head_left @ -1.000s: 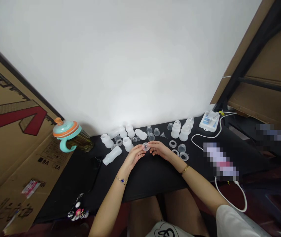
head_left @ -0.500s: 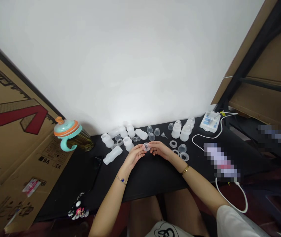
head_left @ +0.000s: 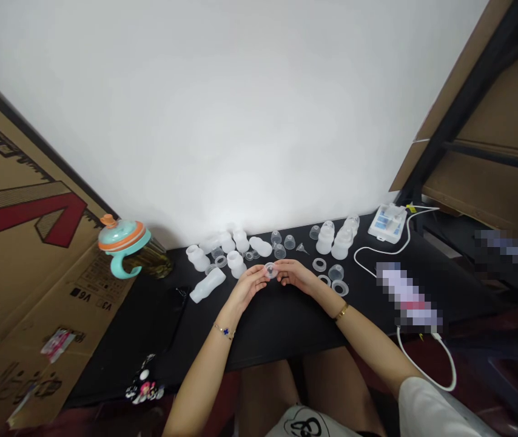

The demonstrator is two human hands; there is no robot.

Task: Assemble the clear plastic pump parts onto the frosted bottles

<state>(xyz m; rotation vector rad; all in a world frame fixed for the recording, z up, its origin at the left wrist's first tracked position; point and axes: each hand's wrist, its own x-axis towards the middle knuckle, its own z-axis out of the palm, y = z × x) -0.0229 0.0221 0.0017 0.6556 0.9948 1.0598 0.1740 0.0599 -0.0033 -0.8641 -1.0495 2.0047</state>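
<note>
A white wall (head_left: 222, 121) rises behind a black table (head_left: 281, 328), with flattened cardboard (head_left: 22, 255) leaning in on the left and a teal-and-orange sippy cup (head_left: 125, 240) at the table's far left corner. Along the far side I see frosted bottles (head_left: 207, 285), clear domes (head_left: 289, 242), a small funnel (head_left: 302, 248) and clear rings (head_left: 319, 264), set out in loose groups. A white pump unit (head_left: 387, 223) and its cable (head_left: 380, 252) lie off to the right. A pixelated patch covers part of that side, so I cannot tell what lies beneath it.

My left hand (head_left: 245, 286) and right hand (head_left: 296, 275) meet at mid-table around a small clear disc (head_left: 270, 270), just in front of the groups of parts. The left fingers are closed on the disc's near edge. The right fingertips touch its other side, though I cannot tell whether they are gripping it or only steadying it.

As I judge it, the step in hand is close work on this one piece. Any move from here calls for light fingertip control, since the disc is small, clear and easily lost among similar parts.
</note>
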